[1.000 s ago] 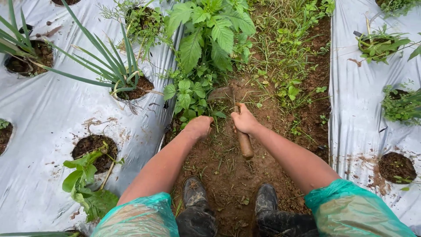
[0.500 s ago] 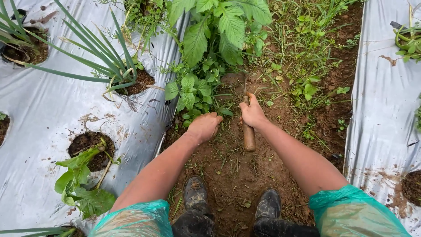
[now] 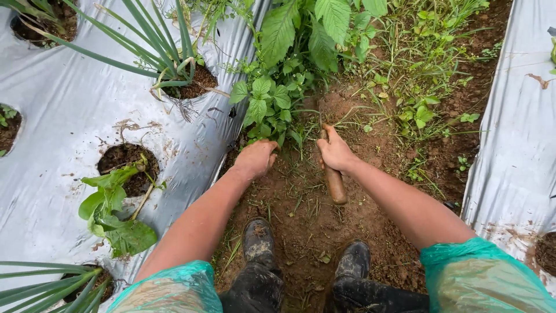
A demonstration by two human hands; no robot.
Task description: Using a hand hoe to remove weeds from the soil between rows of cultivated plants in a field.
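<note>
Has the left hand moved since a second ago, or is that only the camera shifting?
Cannot tell. The left hand sits at the base of the same weed clump by the plastic mulch edge; the view shifted.

Silver-grey plastic mulch sheet (image 3: pixel 69 127) lay streaked with brown dirt, the leafy weed clump (image 3: pixel 269 101) showed bright green, the soil strip (image 3: pixel 301 220) was reddish brown, the wooden tool handle (image 3: pixel 335 184) tan, the muddy rubber boots (image 3: pixel 259 243) black.
</note>
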